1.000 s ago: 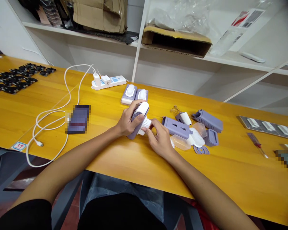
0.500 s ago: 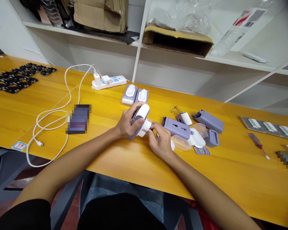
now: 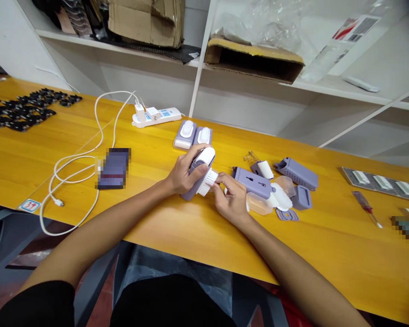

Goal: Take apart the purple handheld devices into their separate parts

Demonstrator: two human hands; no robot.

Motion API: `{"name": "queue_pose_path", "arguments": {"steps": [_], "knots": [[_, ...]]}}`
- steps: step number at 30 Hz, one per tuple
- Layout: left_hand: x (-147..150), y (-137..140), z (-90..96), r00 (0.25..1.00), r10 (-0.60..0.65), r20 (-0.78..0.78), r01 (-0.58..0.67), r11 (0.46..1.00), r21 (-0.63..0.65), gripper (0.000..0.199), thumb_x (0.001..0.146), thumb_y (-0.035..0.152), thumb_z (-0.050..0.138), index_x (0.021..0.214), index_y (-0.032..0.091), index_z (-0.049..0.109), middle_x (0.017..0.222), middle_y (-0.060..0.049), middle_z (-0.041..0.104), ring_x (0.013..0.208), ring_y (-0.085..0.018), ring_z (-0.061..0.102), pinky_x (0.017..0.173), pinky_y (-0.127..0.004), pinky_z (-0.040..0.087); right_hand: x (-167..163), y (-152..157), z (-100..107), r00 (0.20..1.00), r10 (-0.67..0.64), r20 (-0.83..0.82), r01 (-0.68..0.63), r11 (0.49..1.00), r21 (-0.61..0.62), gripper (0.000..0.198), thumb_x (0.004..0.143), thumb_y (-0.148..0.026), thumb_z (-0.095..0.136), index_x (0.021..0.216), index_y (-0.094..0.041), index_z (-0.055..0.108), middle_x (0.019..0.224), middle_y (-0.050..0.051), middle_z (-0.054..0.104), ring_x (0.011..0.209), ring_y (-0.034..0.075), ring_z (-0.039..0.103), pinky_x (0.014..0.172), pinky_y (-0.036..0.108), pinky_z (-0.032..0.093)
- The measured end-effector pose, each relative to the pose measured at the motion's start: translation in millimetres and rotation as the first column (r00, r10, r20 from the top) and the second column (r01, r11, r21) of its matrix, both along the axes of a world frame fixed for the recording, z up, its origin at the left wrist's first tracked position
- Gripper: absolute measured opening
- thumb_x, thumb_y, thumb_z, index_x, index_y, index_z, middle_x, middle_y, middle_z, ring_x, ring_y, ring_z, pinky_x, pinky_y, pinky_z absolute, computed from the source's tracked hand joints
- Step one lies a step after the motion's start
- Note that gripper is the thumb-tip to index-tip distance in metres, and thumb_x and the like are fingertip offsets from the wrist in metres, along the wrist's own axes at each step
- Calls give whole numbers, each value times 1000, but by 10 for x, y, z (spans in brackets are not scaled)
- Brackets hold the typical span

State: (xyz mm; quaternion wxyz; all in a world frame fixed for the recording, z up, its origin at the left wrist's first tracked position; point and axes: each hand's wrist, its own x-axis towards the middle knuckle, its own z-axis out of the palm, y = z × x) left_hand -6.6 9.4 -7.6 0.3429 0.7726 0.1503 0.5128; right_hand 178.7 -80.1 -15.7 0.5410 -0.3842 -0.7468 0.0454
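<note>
My left hand [image 3: 186,175] is wrapped round a purple plastic housing [image 3: 188,194] with a white rounded end piece [image 3: 206,156]. On the side facing right, a white brush head [image 3: 208,180] with short bristles sits against the housing. My right hand [image 3: 232,200] is closed in a pinch at the brush head's right edge; its fingertips hide whatever small part they grip. Just right of that hand lie a slotted purple casing [image 3: 251,181], a clear plastic cup [image 3: 259,204], a white brush piece [image 3: 282,198] and a flat purple ring-shaped part [image 3: 287,215].
Two purple units with white tops [image 3: 186,132] stand behind my left hand. Metal springs [image 3: 251,157] and a perforated purple casing [image 3: 297,173] lie back right. Farther right are a screwdriver [image 3: 365,205] and a metal strip [image 3: 388,182]. A power strip [image 3: 158,117], white cable [image 3: 59,170] and phone [image 3: 114,168] occupy the left.
The brush head has turned slightly in my grip, so more of its bristles show. My right fingers stay at its edge. The whole view has shifted a little.
</note>
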Motion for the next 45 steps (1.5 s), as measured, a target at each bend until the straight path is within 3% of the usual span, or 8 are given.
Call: {"name": "queue_pose_path", "arguments": {"steps": [11,20,25,32,45], "knots": [[17,-60,81,999,-35,2,35,995,-94,64,110,72,52,144,19,59,104,-7,72,85,-20,64,79,-35,48,30,-11,11,998,28,62,-32,997,71,24,103,-2,61,93,-25,57,81,-1,55,72,17,54,67,32,44],[64,-76,127,997,-19,73,41,951,-307,65,109,75,55,136,16,65,107,-9,72,92,-21,64,85,-36,50,-21,-22,43,998,56,8,-57,997,58,24,103,-2,63,94,-24,59,82,-1,58,75,17,59,67,32,44],[65,-61,163,996,-62,67,80,947,-312,66,107,76,57,134,17,68,112,-10,72,95,-21,65,88,-35,51,-39,-39,71,999,45,-7,-44,997,70,24,104,-2,62,94,-24,59,81,-1,59,75,17,61,65,31,45],[63,-61,161,994,-70,78,93,932,-350,68,106,78,59,136,18,68,112,-10,73,94,-22,65,85,-34,52,-29,-44,70,1000,15,16,-16,997,79,21,106,-8,61,94,-24,61,82,2,65,76,19,66,68,34,51],[132,-61,157,985,-47,164,124,856,-502,69,100,84,62,115,18,68,90,-4,69,79,-18,61,73,-33,49,-32,-21,90,997,32,73,-44,986,164,20,106,-5,63,97,-24,62,79,2,63,73,20,61,68,35,52]]}}
